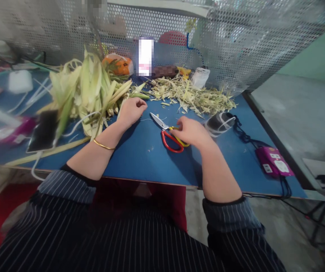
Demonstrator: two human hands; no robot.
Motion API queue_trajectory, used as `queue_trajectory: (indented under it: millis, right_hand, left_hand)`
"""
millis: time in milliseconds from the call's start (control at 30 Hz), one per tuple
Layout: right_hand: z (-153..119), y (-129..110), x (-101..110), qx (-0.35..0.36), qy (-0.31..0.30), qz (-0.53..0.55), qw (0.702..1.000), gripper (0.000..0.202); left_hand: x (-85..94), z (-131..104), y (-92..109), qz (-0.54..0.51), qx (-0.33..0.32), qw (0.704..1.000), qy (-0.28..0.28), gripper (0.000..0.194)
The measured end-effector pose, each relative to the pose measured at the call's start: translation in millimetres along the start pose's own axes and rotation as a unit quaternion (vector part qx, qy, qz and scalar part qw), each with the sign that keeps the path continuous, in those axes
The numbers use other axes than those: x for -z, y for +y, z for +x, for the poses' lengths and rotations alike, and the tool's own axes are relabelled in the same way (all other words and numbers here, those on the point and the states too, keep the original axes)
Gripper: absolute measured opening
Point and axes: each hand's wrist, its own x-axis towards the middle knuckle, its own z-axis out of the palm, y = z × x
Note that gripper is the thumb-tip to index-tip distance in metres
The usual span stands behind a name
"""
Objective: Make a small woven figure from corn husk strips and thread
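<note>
A pair of scissors (pixel 171 142) with one red and one yellow handle lies on the blue table, blades nearly closed and pointing away to the left. My right hand (pixel 192 130) is at the yellow handle, with its fingers curled down onto it. Left of the blades, my left hand (pixel 132 111) hovers low over the table with thumb and fingertips pinched together. What sits in that pinch is too small to make out. A thin pale thread (pixel 151 119) lies between the hands. Corn husks (pixel 91 90) are heaped beside my left hand.
Shredded husk strips (pixel 187 92) are piled behind the scissors. A roll of cord (pixel 220 124) and a purple box with cables (pixel 274 161) lie to the right. A phone (pixel 43 130) with a white cable is at left. A perforated metal screen (pixel 168 22) borders the back.
</note>
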Motion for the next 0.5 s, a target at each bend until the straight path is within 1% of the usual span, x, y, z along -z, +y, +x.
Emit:
queue_trajectory:
  millis: [67,100,133,200,267,333,400,433,467,500]
  right_hand:
    - [-17,-15,3,0.016,-0.041,-0.099,0.994,0.047]
    - [-22,-21,3,0.021,-0.06,-0.122,0.991,0.046]
    - [-26,-26,2,0.03,-0.068,-0.141,0.987,0.046]
    - [-25,-31,-4,0.049,-0.067,-0.16,0.984,0.046]
    - [-17,-30,-11,0.055,-0.037,-0.153,0.986,0.051]
    - [-6,-26,-16,0.037,-0.002,-0.09,0.995,0.058]
    - [4,-20,-15,0.038,0.012,0.017,0.999,0.063]
    - [7,-17,-11,0.045,0.01,0.08,0.996,0.061]
    - [9,-14,-7,0.063,-0.014,0.146,0.987,0.059]
    - [9,-12,-1,0.088,-0.061,0.21,0.972,0.056]
  left_hand:
    - [3.8,4,-3,0.077,-0.08,0.994,0.025,0.007]
    - [5.8,5,-2,0.098,-0.109,0.988,0.04,0.007]
    - [7.7,6,-1,0.101,-0.122,0.986,0.056,0.008]
    - [11.7,8,4,0.07,-0.119,0.986,0.098,0.007]
    - [16.0,10,11,0.016,-0.103,0.984,0.146,0.006]
    - [21.1,11,18,-0.033,-0.088,0.979,0.179,0.006]
    - [26.6,13,24,-0.067,-0.075,0.974,0.202,0.007]
    - [29.3,14,26,-0.079,-0.069,0.972,0.211,0.008]
    - [31.8,15,27,-0.089,-0.062,0.969,0.223,0.009]
    - [34.0,16,28,-0.098,-0.057,0.965,0.235,0.009]
